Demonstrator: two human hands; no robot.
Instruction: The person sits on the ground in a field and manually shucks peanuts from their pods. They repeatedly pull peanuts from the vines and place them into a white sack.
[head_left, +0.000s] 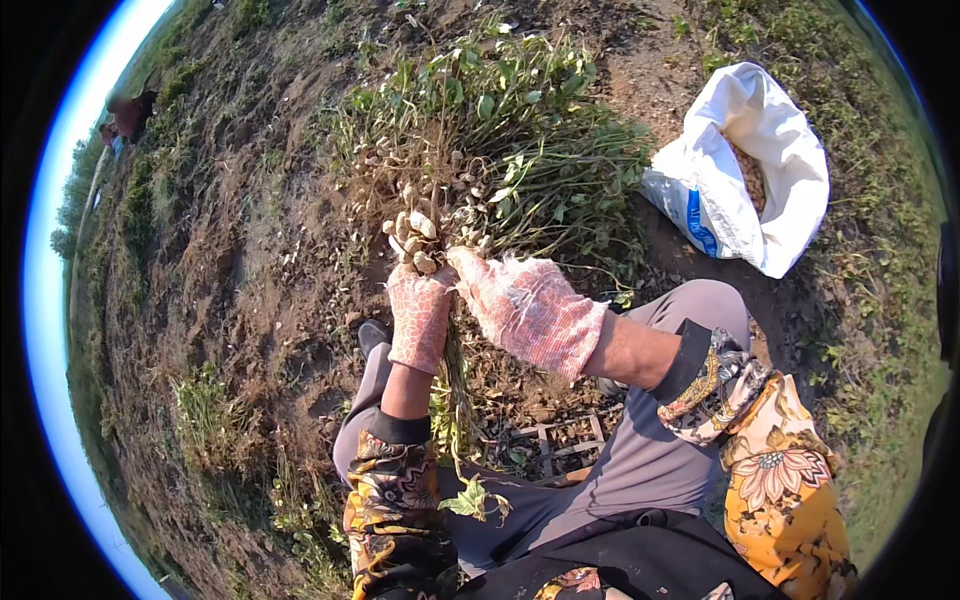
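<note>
My left hand, in a worn pink-and-white glove, grips an uprooted peanut plant, with a cluster of pale peanut pods just beyond its fingers. The plant's stems trail down between my wrists toward my lap, ending near a wilted leaf. Close against it, my right hand, gloved alike, has its curled fingers on the plant's root end; its fingertips are partly hidden. Just beyond both hands lies a heap of pulled peanut plants, roots and pods toward the left, green leafy stems toward the right.
A white woven sack, its mouth open, stands at the right with peanuts inside. My bent knees flank a slatted frame on the soil. Rough earth spreads left. A person is far off at the upper left.
</note>
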